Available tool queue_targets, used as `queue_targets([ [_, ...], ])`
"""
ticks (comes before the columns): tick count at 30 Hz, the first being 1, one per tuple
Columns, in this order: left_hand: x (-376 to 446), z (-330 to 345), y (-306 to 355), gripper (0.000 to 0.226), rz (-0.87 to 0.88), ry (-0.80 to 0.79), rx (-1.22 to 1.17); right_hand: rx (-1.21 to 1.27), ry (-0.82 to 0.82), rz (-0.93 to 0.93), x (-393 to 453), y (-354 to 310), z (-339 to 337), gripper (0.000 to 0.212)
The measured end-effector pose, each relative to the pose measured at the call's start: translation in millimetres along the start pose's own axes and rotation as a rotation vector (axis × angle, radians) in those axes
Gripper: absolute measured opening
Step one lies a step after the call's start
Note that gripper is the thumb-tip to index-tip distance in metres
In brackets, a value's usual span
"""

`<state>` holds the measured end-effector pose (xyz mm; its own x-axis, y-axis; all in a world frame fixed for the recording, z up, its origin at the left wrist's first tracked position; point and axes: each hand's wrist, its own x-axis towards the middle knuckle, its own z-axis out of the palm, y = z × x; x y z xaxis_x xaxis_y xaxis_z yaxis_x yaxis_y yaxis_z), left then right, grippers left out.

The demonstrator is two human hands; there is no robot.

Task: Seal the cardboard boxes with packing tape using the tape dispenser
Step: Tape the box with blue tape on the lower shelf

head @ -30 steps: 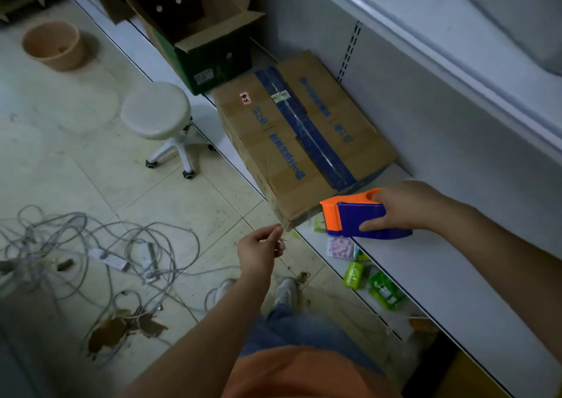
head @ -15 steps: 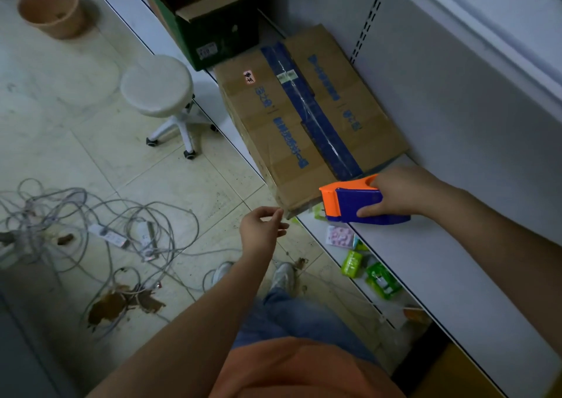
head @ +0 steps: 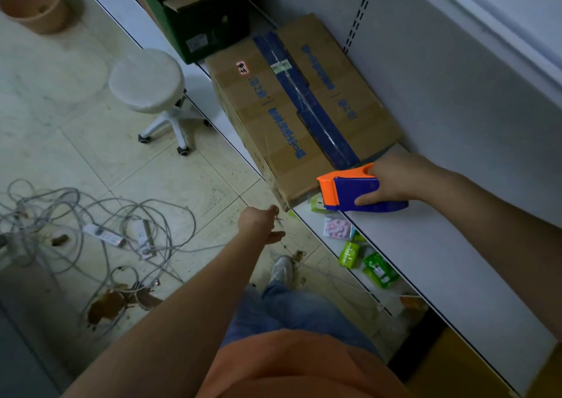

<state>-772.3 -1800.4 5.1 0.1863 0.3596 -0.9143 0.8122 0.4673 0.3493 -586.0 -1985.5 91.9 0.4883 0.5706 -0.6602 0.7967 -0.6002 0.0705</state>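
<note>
Tape dispenser (head: 359, 192) — gripped by right hand (head: 395, 180) at the taped cardboard box (head: 304, 108) on the shelf (head: 441, 260), presumably to cut. Left hand (head: 261, 222) — fingers loosely apart, apparently empty.

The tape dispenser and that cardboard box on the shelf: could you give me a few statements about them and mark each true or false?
1. The right hand grips the orange and blue tape dispenser. True.
2. The cardboard box stands on the floor. False: it lies on the white shelf.
3. The left hand rests on the box. False: it hangs in the air over the floor.
4. Blue tape runs along the box's top. True.
</note>
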Motion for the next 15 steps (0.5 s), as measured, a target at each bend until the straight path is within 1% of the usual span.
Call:
queue_targets([
  [2, -8.5, -3.9, 0.6, 0.029, -0.035, -0.106, 0.133, -0.008, 0.006, 0.002, -1.5, -0.9, -1.7, 0.053],
  [4, -20.1, -4.3, 0.9, 0.027, -0.043, -0.284, 0.145, -0.023, 0.011, 0.007, -3.0, -2.6, -2.7, 0.054],
  [6, -31.7, -1.6, 5.3, 0.032, -0.089, -0.482, -0.018, -0.021, 0.011, 0.013, -4.2, -3.5, -1.7, 0.056],
  [7, -33.4, 1.6, 8.6, 0.034, -0.108, -0.542, -0.122, -0.016, 0.011, 0.015, -4.8, -3.6, -1.1, 0.057],
  [9, -31.7, 8.2, 15.8, 0.032, -0.112, -0.574, -0.301, -0.013, 0.015, 0.013, -5.5, -3.7, -0.7, 0.060],
  [12, -23.3, 17.2, 22.5, 0.034, -0.133, -0.505, -0.525, -0.022, 0.030, 0.012, -6.5, -5.2, 0.5, 0.062],
  [15, -21.1, 21.9, 23.4, 0.040, -0.159, -0.475, -0.592, -0.024, 0.040, 0.020, -6.7, -6.3, 3.1, 0.062],
])
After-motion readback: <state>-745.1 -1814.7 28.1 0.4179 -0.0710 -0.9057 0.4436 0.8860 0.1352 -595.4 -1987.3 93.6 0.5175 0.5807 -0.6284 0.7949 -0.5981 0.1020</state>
